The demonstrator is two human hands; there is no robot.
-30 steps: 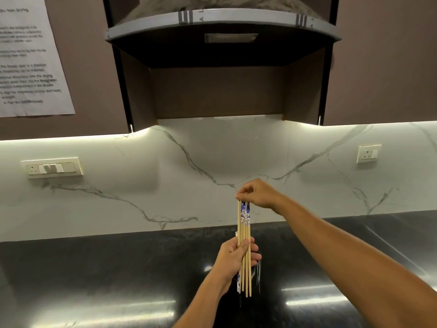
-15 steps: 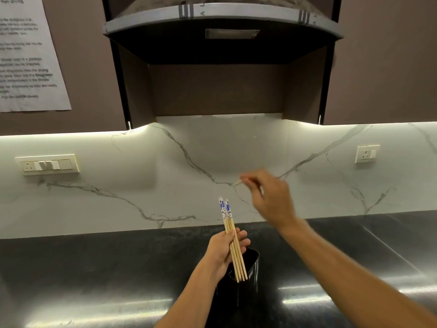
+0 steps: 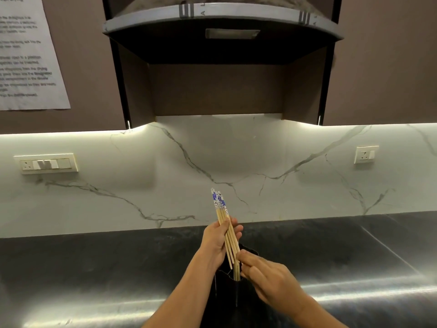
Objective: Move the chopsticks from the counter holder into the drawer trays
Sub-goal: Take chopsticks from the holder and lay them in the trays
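Your left hand (image 3: 216,242) grips a tilted bundle of pale wooden chopsticks with blue-patterned tops (image 3: 223,223) above the black holder (image 3: 225,292), your right hand (image 3: 268,279) pinches sticks (image 3: 236,273) standing inside it, glossy dark surface (image 3: 94,268) stretching wide either side.

Wall notice (image 3: 28,55) — print too blurred

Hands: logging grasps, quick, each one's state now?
Left hand: grips bundle of blue-tipped wooden chopsticks.
Right hand: at tall black holder; grip cannot be told.
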